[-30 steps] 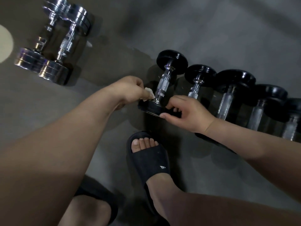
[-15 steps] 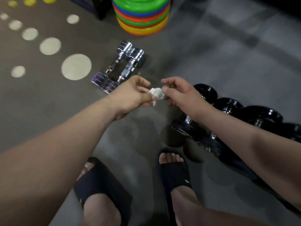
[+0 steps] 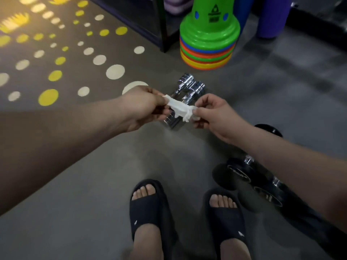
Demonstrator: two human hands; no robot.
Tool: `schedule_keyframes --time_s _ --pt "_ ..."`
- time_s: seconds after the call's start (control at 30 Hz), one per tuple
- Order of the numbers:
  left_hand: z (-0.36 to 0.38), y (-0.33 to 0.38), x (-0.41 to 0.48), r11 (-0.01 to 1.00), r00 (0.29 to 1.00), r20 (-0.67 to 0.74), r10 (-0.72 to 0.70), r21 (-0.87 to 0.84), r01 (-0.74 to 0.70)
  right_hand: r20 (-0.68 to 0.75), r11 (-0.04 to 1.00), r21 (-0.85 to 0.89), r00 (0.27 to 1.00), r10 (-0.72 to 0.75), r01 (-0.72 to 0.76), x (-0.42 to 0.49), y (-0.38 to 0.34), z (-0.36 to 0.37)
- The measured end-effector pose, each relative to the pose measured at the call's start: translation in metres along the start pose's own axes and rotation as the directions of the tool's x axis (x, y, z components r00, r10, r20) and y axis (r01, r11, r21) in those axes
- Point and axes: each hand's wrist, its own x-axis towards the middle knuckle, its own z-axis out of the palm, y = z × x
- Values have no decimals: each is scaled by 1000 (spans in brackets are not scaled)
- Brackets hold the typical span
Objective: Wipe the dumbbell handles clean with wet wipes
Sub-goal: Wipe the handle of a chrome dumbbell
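left hand (image 3: 144, 107) pinches one end of wet wipe (image 3: 179, 108) | right hand (image 3: 214, 113) pinches the other | tip: spread gently, turn up a fresh face for chrome dumbbells (image 3: 189, 87) just beyond hands

Gym: dumbbells (image 3: 189, 91), stacked cones (image 3: 208, 44)

Wet wipe (image 3: 179, 108) now stretched between hands

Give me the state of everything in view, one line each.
wet wipe, crumpled, stretched between both hands
left hand, pinches one end of it
right hand, pinches the other end
chrome dumbbells, lying side by side on floor, untouched
black dumbbells, lying on floor, untouched
cones, stacked
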Motion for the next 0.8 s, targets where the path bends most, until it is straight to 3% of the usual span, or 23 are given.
schedule_keyframes --time_s 0.13,0.33,0.43,0.5,0.53,0.6,0.67,0.8 --pt "-17 -16 15 999 999 -30 -16 -45 14 102 991 -81 988 115 -107 12 -22 6" --pt "-18 -50 63 999 959 -280 33 -15 -38 178 940 -254 945 275 -226 50 -38 13" --pt "-20 -59 88 981 906 -393 155 172 -93 123 906 -375 958 260 -198 78 -32 13" --pt "-18 -61 97 938 901 -318 294 275 -209 116 880 -454 969 217 -143 93 -23 11" --pt "-15 -61 99 940 931 -215 295 240 -242 125 875 -468 972 201 -121 98 -17 10" --pt "-6 -63 102 969 974 36 223 100 -225 154 894 -435 969 194 -110 107 -9 9" --pt "1 -66 108 987 968 196 159 -4 -161 173 921 -368 964 202 -127 114 -2 9" --pt "2 -74 127 978 985 138 100 -195 -72 39 948 -265 981 192 -175 125 16 8"
